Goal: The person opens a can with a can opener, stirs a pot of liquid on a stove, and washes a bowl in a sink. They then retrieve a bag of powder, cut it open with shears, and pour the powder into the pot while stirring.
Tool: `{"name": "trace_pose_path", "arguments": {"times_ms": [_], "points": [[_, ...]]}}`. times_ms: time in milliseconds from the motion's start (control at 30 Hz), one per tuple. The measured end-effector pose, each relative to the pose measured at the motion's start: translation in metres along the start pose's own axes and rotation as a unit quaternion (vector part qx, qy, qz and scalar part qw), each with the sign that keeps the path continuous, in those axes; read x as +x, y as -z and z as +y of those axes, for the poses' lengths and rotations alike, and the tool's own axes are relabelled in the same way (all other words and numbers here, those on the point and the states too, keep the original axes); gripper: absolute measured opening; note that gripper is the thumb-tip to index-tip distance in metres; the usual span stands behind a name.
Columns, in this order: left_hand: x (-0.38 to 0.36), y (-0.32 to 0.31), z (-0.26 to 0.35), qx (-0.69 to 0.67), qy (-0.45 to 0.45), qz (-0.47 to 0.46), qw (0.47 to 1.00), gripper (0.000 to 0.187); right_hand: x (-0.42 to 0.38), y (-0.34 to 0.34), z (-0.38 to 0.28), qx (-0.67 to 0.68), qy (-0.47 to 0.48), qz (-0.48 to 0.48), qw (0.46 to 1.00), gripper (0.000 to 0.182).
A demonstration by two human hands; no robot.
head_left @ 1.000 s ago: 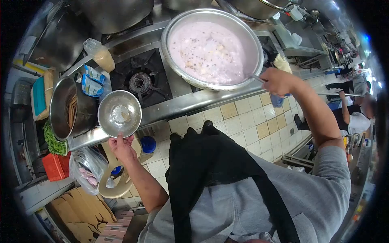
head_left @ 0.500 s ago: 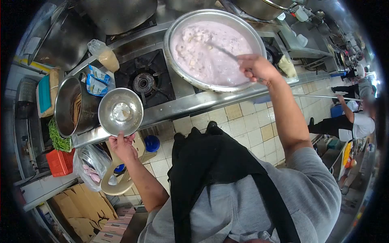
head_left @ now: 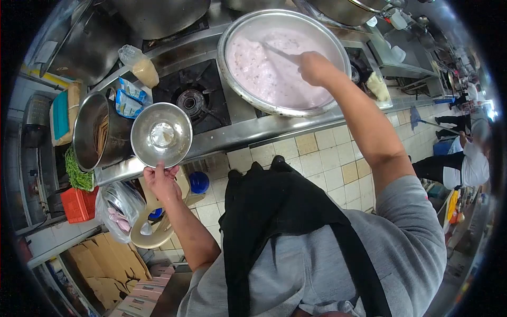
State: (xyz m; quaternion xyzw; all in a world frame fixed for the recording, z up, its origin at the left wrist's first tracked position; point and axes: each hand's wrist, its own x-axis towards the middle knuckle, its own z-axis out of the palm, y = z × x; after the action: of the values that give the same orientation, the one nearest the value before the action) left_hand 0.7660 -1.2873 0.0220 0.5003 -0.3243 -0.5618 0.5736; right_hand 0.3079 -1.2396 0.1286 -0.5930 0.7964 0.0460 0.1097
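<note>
My left hand [head_left: 162, 182] grips the near rim of a metal bowl [head_left: 143, 142], which has some wet residue inside and is held beside the stove edge. My right hand [head_left: 316, 68] is closed around the handle of a long metal utensil [head_left: 277, 51]. The utensil's lower end is sunk in a thick pinkish liquid [head_left: 285, 87], so its head is hidden. That liquid, with small lumps in it, fills much of a wide metal basin [head_left: 226, 68] on the stove.
A gas burner [head_left: 193, 102] sits left of the basin. Around it are a deep pot [head_left: 84, 121] with brown sticks, blue packets [head_left: 128, 100] and a tied plastic bag [head_left: 142, 68]. At the right, a person [head_left: 472, 164] holds a mop [head_left: 415, 119] on the tiled floor.
My right hand and the utensil have swept left and up across the liquid, leaving ripples. The bowl in my left hand stays nearly in place. The other person's mop has shifted.
</note>
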Motion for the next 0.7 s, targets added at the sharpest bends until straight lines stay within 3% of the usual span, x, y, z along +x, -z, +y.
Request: {"name": "trace_pose_path", "arguments": {"times_ms": [167, 233, 367, 467, 633, 700], "points": [[0.002, 0.002, -0.003, -0.002, 0.007, -0.011, 1.0, 0.014, -0.06, 0.018, -0.008, -0.042, 0.003, -0.046, 0.998, 0.036], [0.006, 0.002, -0.006, -0.001, 0.011, -0.016, 1.0, 0.014, -0.087, 0.024, 0.001, -0.029, 0.056, -0.05, 0.997, 0.04], [0.01, -0.003, -0.006, 0.014, 0.018, -0.02, 1.0, 0.014, -0.132, 0.048, 0.022, -0.043, 0.045, -0.081, 0.995, 0.044], [0.012, -0.009, -0.004, 0.009, 0.014, -0.033, 0.999, 0.014, -0.15, 0.077, 0.036, -0.055, -0.024, -0.101, 0.993, 0.043], [0.01, -0.014, -0.004, 0.012, 0.01, -0.032, 0.999, 0.015, -0.142, 0.094, 0.055, 0.024, -0.137, 0.003, 0.99, 0.038], [0.007, -0.013, -0.005, 0.014, 0.01, -0.037, 0.999, 0.015, -0.12, 0.072, 0.08, 0.031, -0.118, 0.044, 0.992, 0.033]]}}
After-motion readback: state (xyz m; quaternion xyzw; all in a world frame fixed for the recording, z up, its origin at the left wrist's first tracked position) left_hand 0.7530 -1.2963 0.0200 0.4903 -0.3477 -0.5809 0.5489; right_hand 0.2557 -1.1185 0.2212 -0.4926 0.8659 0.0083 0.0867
